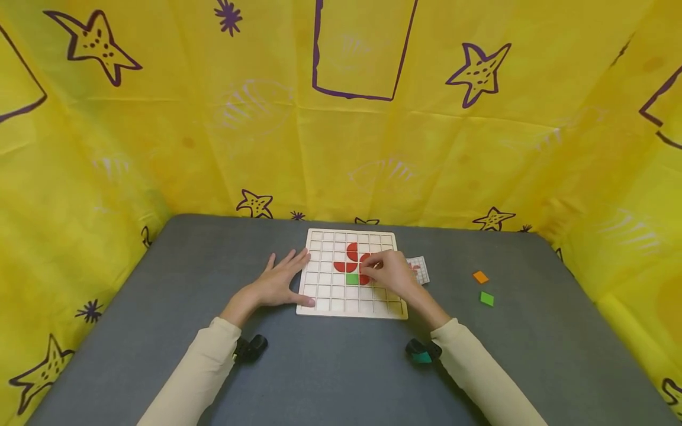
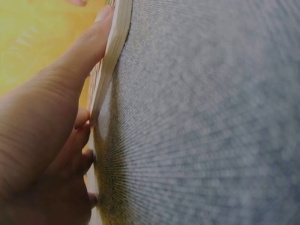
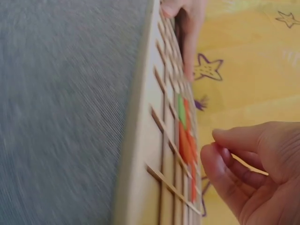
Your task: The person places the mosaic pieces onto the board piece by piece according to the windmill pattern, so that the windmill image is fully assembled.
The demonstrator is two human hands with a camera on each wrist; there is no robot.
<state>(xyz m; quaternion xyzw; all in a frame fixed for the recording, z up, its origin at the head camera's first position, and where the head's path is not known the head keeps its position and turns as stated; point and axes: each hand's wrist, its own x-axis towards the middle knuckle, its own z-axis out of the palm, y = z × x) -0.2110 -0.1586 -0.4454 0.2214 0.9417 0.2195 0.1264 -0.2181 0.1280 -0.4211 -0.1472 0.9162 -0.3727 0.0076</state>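
Note:
A pale wooden grid board [image 1: 325, 305] lies on the table. Red rounded pieces [image 1: 352, 251] and one green square [image 1: 352, 278] sit in its middle cells. My left hand [image 1: 277, 281] is spread at the board's left side, its thumb on the near left part and fingertips at the edge; the left wrist view shows the thumb [image 2: 89, 47] along the board's rim. Over the red pieces, my right hand [image 1: 391, 271] has curled fingers with thumb and index tips together. No piece shows between those fingertips [image 3: 213, 161] in the right wrist view.
A small card [image 1: 420, 269] with a red pattern on a grid lies right of the board, partly behind the right hand. Farther right on the dark grey table [image 1: 330, 378] are an orange piece [image 1: 481, 277] and a green piece [image 1: 486, 299]. A yellow patterned cloth [image 1: 341, 154] stands around the table.

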